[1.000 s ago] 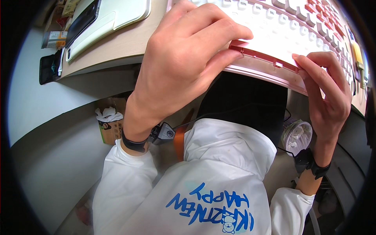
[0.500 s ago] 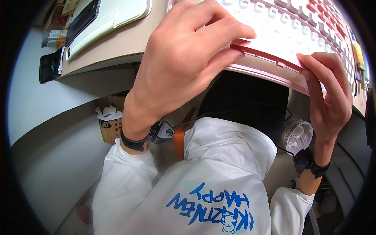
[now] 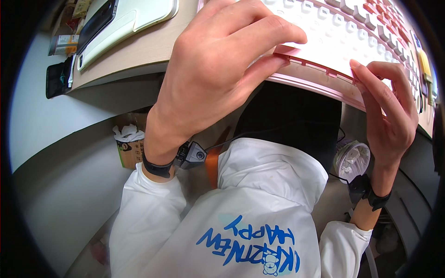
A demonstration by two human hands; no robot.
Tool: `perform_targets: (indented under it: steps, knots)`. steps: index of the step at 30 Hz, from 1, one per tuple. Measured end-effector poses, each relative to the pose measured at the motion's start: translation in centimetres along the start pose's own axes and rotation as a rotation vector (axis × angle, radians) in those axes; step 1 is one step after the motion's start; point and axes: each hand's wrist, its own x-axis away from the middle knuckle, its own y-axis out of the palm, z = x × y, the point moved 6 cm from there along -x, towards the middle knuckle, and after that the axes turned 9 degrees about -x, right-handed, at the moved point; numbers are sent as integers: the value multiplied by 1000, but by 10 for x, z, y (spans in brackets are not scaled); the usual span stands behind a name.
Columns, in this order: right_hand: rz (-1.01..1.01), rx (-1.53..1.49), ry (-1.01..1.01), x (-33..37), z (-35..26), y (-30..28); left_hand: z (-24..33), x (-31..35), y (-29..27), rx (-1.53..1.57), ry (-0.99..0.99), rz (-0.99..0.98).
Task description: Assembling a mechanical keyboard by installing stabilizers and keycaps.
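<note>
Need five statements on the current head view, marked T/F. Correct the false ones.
1. The left hand grips one end of a long reddish bar. True.
2. The right hand is well away from that bar. False: it holds the bar's other end.
3. The keyboard has a pink frame. True.
4. Every keycap on it is red. False: pale keycaps sit beside the red keycaps.
5. The cardboard box stands on the person's right. False: it is on the left; the round bin is on the right.
</note>
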Motion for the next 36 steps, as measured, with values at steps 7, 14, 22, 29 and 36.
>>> perform_targets:
  steps: [7, 14, 22, 29, 36]
  knots:
    - [-4, -23, -4, -2, -4, -1, 3, 0, 0, -11, 16, 7]
    - [7, -104, 22, -4, -1, -1, 6, -1, -3, -26, 25, -3]
    - [-28, -227, -4, -2, 8, -10, 3, 3, 1, -22, 24, -70]
    - [20, -289, -7, 2, 10, -11, 4, 2, 2, -28, 34, -80]
    - [90, -96, -10, -1, 0, -14, 4, 3, 2, -34, 25, -82]
